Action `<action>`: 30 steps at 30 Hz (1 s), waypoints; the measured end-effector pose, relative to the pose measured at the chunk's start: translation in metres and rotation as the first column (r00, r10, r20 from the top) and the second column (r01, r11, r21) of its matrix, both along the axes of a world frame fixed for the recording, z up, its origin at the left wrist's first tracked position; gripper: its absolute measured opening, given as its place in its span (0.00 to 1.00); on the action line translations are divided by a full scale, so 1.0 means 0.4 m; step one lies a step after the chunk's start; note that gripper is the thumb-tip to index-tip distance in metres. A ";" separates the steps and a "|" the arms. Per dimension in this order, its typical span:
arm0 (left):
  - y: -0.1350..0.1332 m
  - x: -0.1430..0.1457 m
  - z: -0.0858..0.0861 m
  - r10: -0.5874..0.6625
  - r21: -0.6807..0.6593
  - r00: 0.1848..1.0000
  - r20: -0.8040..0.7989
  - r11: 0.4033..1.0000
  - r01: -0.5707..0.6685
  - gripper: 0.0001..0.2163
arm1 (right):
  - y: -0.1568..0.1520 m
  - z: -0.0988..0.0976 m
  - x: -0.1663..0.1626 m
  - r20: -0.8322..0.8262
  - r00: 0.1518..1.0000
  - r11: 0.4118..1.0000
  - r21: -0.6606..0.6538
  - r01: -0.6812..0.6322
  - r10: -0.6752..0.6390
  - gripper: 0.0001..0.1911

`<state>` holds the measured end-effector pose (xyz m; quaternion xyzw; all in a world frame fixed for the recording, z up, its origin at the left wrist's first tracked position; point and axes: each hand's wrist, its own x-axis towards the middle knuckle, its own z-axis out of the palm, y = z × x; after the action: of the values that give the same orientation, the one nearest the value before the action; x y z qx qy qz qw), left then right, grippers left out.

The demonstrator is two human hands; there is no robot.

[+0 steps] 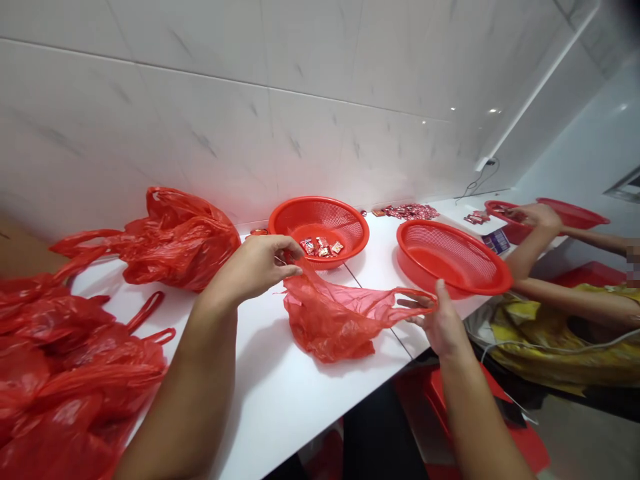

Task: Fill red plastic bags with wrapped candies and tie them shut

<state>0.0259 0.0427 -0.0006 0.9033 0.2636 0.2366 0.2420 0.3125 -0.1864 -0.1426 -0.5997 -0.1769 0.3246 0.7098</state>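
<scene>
Red plastic bag (327,327) is stretched over the tabletop (280,407), near the front edge; the step looks like spreading it apart, and the next move would call for a wider mouth. Left hand (273,263) pinches one side, thumb against fingers; right hand (445,327) is slack, fingers spread through a handle loop (411,291). Behind, towards the back edge, a red basket (353,227) holds small wrapped packets (323,248)

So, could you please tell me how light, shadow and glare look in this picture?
Head view: small bright glare spots on the tiled wall; a soft shadow on the white table beside the left forearm; shiny highlights on the piled bags at left; the held bag partly translucent; upper right corner dark.
</scene>
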 end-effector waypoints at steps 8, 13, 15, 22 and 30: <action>-0.010 -0.003 -0.003 0.026 -0.068 0.992 0.125 0.998 -0.018 0.14 | -0.017 0.063 -0.027 0.514 0.855 0.997 0.003 0.076 -0.067 0.16; -0.018 -0.011 -0.002 0.074 -0.166 0.910 0.407 0.986 -0.006 0.11 | 0.028 0.135 -0.057 0.229 0.967 0.879 0.477 -0.009 -0.115 0.08; -0.027 -0.012 0.002 0.093 -0.163 0.885 0.457 0.986 -0.019 0.09 | 0.043 0.162 -0.077 0.170 0.983 0.859 0.511 -0.030 -0.067 0.08; -0.077 0.004 0.017 0.008 -0.131 0.837 0.546 0.989 0.076 0.06 | 0.098 0.202 -0.146 0.152 0.988 0.874 0.481 -0.065 -0.010 0.19; -0.143 0.042 0.021 -0.160 -0.087 0.904 0.397 0.974 0.211 0.06 | 0.162 0.241 -0.229 0.378 0.904 0.934 0.206 -0.293 0.200 0.18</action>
<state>0.0426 -0.0145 0.0076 0.8423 0.1380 0.3689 0.3680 0.2209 -0.1216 -0.0463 -0.5230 -0.4162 0.2746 0.6913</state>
